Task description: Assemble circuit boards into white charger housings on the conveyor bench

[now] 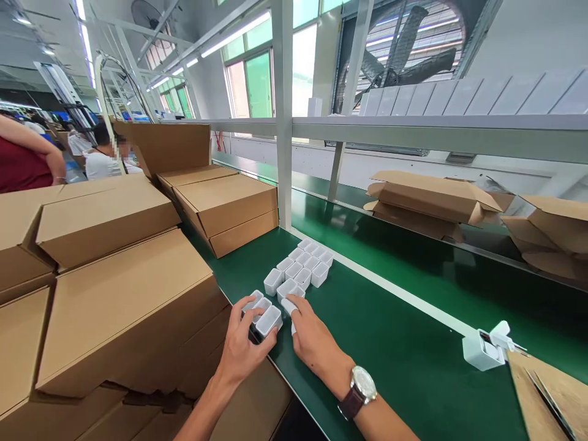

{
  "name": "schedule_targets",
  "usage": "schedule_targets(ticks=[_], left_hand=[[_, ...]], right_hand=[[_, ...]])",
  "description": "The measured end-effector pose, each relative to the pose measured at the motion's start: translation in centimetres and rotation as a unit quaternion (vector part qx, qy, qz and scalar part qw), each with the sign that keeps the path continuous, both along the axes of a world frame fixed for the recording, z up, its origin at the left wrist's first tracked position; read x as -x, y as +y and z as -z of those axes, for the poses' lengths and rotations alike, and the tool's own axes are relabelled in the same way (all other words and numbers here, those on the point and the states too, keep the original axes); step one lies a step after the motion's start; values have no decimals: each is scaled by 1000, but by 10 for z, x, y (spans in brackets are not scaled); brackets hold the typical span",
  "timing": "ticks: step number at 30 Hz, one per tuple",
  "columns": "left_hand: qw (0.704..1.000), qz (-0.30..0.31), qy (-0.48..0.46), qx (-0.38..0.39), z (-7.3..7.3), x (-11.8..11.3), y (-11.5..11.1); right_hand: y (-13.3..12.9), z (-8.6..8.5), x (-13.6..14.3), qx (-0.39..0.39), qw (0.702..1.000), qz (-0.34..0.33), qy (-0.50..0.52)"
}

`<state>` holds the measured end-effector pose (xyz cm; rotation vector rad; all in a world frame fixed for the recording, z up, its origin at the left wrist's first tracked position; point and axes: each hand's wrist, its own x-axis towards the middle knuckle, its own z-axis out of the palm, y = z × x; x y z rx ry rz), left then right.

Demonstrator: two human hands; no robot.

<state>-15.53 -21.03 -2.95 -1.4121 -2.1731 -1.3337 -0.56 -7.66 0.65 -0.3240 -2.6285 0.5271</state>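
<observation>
From my distant seat, I see the left hand [243,346] at the lower middle of the frame, closed upon a row of three small white boxes [269,321]. The row lies between its thumb and its fingers, at the edge of the green table [404,343]. To the right of it, the right hand [319,343], with a watch [364,383] on the wrist, has its fingertips at the nearest end of a group of white boxes [302,277]. Whether it grips one there, I cannot tell. The group stands just beyond the fingers, in the middle of the frame. At the lower right I see tweezers [549,401] and a white container [480,352]. Brown cartons [133,300] fill the left side. Farther, opened cartons [427,196] lie at the right, and a large fan [399,58] is at the upper right.
</observation>
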Motion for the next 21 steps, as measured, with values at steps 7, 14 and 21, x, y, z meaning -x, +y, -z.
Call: schedule_targets(ticks=[7, 14, 21], left_hand=[[991, 114, 72, -26, -13, -47, -5], [992, 72, 102, -18, -14, -79, 47], [983, 62, 149, 84, -5, -61, 36]], right_hand=[[10, -4, -33, 102, 984, 37, 138], [16, -3, -77, 184, 970, 90, 130], [13, 0, -77, 80, 991, 111, 10]])
